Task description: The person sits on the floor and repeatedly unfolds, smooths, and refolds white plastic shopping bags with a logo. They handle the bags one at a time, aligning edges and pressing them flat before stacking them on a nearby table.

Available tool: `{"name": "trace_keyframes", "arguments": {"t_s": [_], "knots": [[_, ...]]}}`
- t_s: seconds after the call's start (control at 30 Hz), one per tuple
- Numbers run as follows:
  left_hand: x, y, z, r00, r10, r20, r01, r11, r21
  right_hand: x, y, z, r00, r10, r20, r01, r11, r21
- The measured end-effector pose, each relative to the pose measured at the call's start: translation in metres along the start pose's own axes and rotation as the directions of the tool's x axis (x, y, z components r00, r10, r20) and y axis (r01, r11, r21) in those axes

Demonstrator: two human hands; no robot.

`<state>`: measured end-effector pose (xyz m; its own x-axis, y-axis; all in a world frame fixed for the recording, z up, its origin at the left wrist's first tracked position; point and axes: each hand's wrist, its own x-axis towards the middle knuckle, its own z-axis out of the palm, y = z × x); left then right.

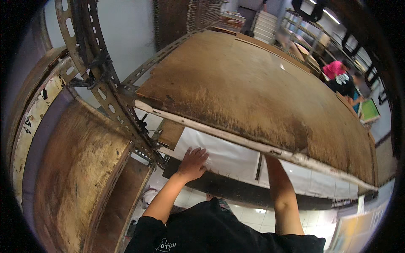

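A white sheet (228, 158) lies on the lower shelf, under a large worn brown board (236, 84) that forms the shelf above. My left hand (193, 164) rests on the sheet near its left end, palm down with the fingers spread. Further right, my right forearm (282, 185) reaches in beneath the upper board, which hides that hand. A narrow dark gap splits the white sheeting beside the right forearm, and more white sheeting (320, 179) continues to the right.
A slotted metal upright (105, 92) stands at the left of the shelves. Beyond it is another stained board (80, 168). A pale front rail (236, 134) edges the upper shelf. Two people (339, 80) are at the far right, near a green-faced frame (370, 110).
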<state>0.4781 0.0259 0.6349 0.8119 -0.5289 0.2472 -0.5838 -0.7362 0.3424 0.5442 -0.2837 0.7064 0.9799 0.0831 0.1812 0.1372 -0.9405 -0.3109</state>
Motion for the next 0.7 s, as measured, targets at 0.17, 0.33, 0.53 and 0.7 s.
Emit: {"name": "trace_keyframes", "arguments": {"t_s": [0.17, 0.33, 0.53, 0.7], "knots": [[-0.013, -0.008, -0.009, 0.988, -0.121, 0.093, 0.125, 0.991, -0.044, -0.034, 0.033, -0.017, 0.977, 0.005, 0.212, -0.053, 0.974, 0.22], [-0.008, 0.004, 0.016, 0.986, -0.164, -0.025, 0.161, 0.982, -0.094, -0.086, 0.066, -0.044, 0.918, 0.111, 0.382, -0.251, 0.907, 0.34], [-0.01, 0.012, 0.012, 0.977, -0.214, 0.022, 0.215, 0.975, -0.048, -0.091, 0.083, -0.049, 0.87, 0.19, 0.455, -0.406, 0.801, 0.441], [-0.011, 0.015, -0.005, 0.981, -0.193, 0.009, 0.193, 0.975, -0.108, -0.037, 0.081, -0.03, 0.849, 0.265, 0.458, -0.52, 0.575, 0.632]]}}
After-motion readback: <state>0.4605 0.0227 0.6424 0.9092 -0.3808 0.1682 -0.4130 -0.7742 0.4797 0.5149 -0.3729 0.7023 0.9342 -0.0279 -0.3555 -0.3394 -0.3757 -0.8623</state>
